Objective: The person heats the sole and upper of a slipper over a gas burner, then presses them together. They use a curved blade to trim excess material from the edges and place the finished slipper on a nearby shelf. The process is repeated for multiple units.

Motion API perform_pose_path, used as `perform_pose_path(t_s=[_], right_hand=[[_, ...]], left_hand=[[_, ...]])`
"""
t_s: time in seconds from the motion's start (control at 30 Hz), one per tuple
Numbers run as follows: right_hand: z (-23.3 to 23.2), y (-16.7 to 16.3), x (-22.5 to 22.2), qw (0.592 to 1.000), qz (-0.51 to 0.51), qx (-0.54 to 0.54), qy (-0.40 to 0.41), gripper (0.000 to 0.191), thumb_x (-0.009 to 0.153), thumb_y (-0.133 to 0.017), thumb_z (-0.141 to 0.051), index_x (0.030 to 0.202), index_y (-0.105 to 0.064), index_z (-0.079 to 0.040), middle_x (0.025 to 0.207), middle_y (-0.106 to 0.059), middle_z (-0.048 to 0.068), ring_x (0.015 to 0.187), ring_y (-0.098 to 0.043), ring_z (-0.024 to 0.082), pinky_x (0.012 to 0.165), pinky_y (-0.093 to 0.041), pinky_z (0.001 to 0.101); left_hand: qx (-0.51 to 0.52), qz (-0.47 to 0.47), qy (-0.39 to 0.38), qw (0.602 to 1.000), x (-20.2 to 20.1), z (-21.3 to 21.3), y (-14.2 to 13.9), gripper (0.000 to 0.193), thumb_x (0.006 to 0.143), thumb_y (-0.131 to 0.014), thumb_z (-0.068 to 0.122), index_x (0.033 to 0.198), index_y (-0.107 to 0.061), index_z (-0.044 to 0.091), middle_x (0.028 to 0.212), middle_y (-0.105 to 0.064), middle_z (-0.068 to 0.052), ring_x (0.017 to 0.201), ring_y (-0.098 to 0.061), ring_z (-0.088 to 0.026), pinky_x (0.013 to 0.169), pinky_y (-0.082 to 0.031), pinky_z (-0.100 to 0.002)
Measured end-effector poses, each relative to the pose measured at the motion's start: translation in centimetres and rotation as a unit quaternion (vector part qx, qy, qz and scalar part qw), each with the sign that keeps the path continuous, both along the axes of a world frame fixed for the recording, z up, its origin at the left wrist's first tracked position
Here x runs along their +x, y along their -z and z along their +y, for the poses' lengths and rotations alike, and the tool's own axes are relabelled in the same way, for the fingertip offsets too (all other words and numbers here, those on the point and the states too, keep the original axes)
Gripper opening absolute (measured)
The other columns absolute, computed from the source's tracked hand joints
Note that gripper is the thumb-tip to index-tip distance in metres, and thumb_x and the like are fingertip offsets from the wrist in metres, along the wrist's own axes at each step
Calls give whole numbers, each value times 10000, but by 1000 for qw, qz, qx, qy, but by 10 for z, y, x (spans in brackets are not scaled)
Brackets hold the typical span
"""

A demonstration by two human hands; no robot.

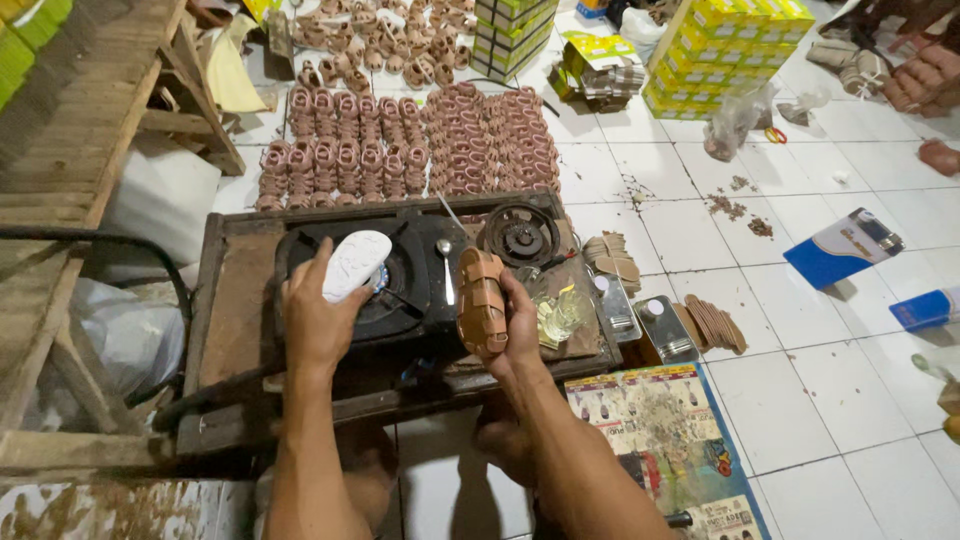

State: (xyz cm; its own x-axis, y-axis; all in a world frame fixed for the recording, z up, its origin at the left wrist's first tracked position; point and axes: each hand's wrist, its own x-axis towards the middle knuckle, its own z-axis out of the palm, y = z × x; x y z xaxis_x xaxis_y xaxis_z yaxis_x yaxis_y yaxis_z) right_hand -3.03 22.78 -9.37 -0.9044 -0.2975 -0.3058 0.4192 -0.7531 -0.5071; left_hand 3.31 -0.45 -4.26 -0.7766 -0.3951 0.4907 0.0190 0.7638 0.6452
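You sit at a low wooden table (pixel 235 300) that carries a black gas stove (pixel 420 300) with two burners, and behind it the white tiled floor (pixel 850 390) is covered with rows of brown sandal uppers (pixel 400 145). Your left hand (pixel 318 318) is closed around a white shoe sole (pixel 355 263) and holds it flat just above the left burner, fingers under its near edge. The sole looks light and a little flexible, and I judge it gets softer near the heat, so hold it by the rim, not the middle. Your right hand (pixel 518 330) is clenched on a brown strapped sandal upper (pixel 481 300), upright beside the stove. It looks light and soft, its straps bend easily, so grip it around the body. A metal spoon (pixel 446 268) lies between the burners.
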Motion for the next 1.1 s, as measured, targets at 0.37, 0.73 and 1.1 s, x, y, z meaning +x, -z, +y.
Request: perform_pose_path(t_s=[0.37, 0.73, 1.1], right_hand=[[-134, -72, -51, 766, 403, 490, -105, 490, 866, -772, -318, 1244, -713, -11, 1075, -788, 138, 865, -781, 200, 763, -649, 348], [-168, -70, -46, 356, 611, 702, -85, 472, 918, -670, -554, 922, -813, -104, 884, -712, 106, 1089, -579, 293, 1094, -261, 490], [-216, -74, -76, 542, 501, 670, -77, 375, 819, -843, -439, 1074, -809, -166, 942, -778, 16, 954, -589, 221, 1078, -202, 529]], left_hand=[[685, 261, 54, 678, 27, -20, 4, 480, 964, -616, 161, 1378, -411, 31, 1094, -686, -210, 914, -736, -362, 796, -636, -474], [745, 283, 1, 604, 26, -51, 19, 470, 978, -584, 266, 1395, -474, 80, 1197, -661, -223, 996, -699, -388, 856, -599, -507], [722, 345, -39, 599, 31, -48, 23, 457, 984, -646, 269, 1356, -525, 34, 1190, -656, -177, 1079, -685, -321, 951, -605, -497]])
